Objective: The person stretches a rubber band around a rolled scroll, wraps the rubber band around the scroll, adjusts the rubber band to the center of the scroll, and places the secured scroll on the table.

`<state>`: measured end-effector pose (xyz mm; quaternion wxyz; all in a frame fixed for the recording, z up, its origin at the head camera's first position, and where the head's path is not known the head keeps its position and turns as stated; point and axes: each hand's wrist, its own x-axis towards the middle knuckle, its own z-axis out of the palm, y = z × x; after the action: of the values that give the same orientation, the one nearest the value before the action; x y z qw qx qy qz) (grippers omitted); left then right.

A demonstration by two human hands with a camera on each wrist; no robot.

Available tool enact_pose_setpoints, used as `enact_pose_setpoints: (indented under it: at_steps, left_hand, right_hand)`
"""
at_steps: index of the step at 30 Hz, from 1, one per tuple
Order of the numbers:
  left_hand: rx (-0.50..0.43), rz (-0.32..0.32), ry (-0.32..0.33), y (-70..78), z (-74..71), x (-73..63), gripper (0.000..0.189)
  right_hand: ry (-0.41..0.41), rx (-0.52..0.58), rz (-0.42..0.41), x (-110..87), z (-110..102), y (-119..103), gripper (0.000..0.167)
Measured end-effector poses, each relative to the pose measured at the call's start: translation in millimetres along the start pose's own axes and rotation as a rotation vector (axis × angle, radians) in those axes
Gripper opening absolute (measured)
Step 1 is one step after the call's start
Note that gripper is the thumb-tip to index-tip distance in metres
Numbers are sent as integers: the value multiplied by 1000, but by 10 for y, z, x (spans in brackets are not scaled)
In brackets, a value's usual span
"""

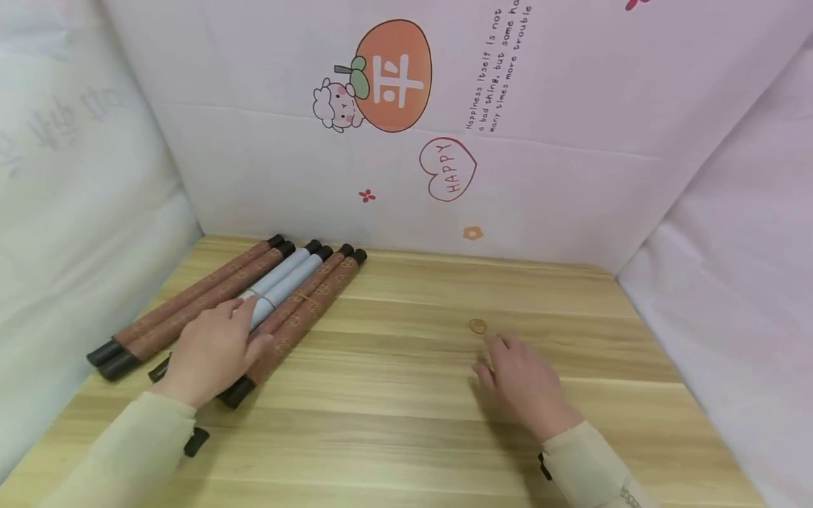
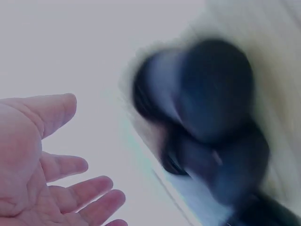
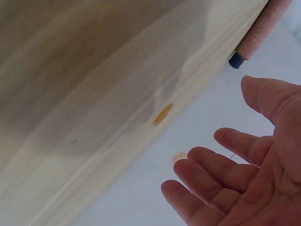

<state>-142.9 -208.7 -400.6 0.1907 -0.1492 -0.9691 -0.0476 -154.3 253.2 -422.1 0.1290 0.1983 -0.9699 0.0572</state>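
In the head view, rolled scrolls with black end knobs lie slanted in pairs on the left. One brown patterned pair (image 1: 206,300) is leftmost, a light blue pair (image 1: 288,279) is in the middle, and another brown pair (image 1: 311,303) is at its right. Thin bands circle the blue pair and the right brown pair. My left hand (image 1: 212,346) is over the blue pair, hiding its near part; the left wrist view shows its fingers extended, with blurred black knobs (image 2: 216,89) beyond. My right hand (image 1: 524,381) hovers beside a small coiled rubber band (image 1: 478,326), fingers loosely bent and holding nothing.
The wood-grain tabletop (image 1: 394,395) runs back to a white printed cloth (image 1: 559,190). More white cloth hangs at the left side (image 1: 76,169) and the right side (image 1: 730,233). The far ends of the scrolls lie close to the back cloth.
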Motion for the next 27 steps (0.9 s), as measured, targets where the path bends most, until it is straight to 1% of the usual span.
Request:
enact_pose_setpoints:
  at_steps: [2, 3, 4, 5, 8, 10, 11, 14, 16, 19, 23, 27]
  left_hand:
    - [-10, 51, 66, 142, -13, -17, 67]
    - [-11, 76, 91, 209, -12, -23, 67]
    - [-14, 95, 103, 276, -11, -28, 67]
    - [-14, 105, 104, 344, -8, -34, 65]
    - [4, 137, 100, 531, 19, -71, 66]
    - [17, 166, 112, 646, 55, -98, 64]
    - [22, 179, 120, 707, 71, -112, 64]
    - [35, 215, 131, 866, 112, -154, 63]
    - [35, 224, 118, 963, 134, -174, 62]
    - [30, 231, 90, 1085, 175, -195, 61]
    - [9, 251, 63, 1216, 227, -216, 60]
    - [-7, 263, 56, 1302, 253, -233, 59]
  right_hand:
    - [-8, -5, 11, 54, 5, 41, 37]
    - [-8, -13, 12, 82, 6, 59, 34]
    - [-3, -19, 12, 111, 8, 75, 32]
    - [0, -24, 10, 140, 16, 92, 28]
    - [-7, -23, 19, 230, 52, 139, 19]
    - [-37, -2, 43, 299, 84, 176, 9]
    - [-58, 5, 57, 338, 105, 198, 9]
    - [-118, 25, 100, 472, 169, 260, 14]
    - [-159, 30, 137, 554, 215, 298, 15]
    - [-240, 48, 212, 664, 271, 340, 25]
    - [-361, 67, 312, 780, 317, 369, 35]
    - [-410, 82, 379, 850, 332, 383, 42]
